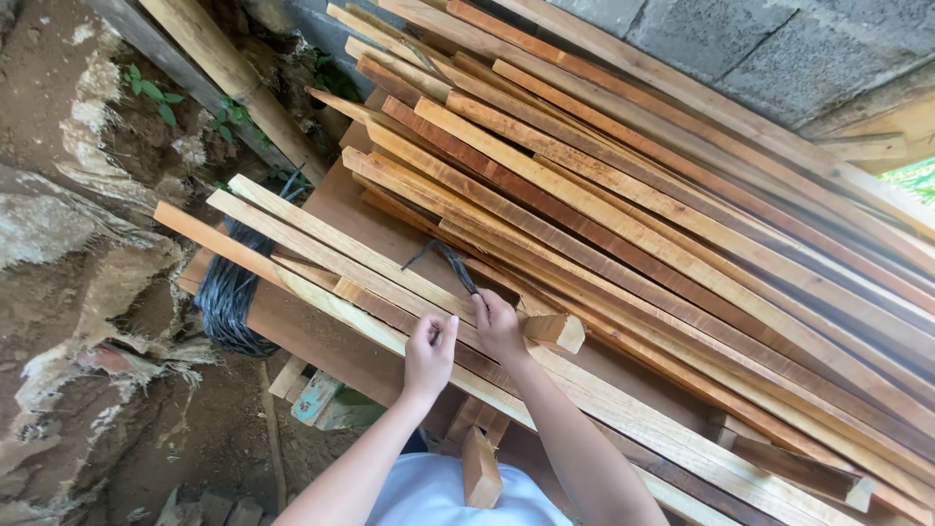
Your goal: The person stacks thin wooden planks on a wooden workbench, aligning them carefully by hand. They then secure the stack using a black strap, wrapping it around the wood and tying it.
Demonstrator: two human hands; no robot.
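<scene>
We look down at our left hand (430, 353) and right hand (499, 326), both pinched shut on a dark wire (450, 263) lying across a slat (390, 282) beside the slat pile (633, 214); it could slip or jab us, and its far end is hard to trace.
</scene>
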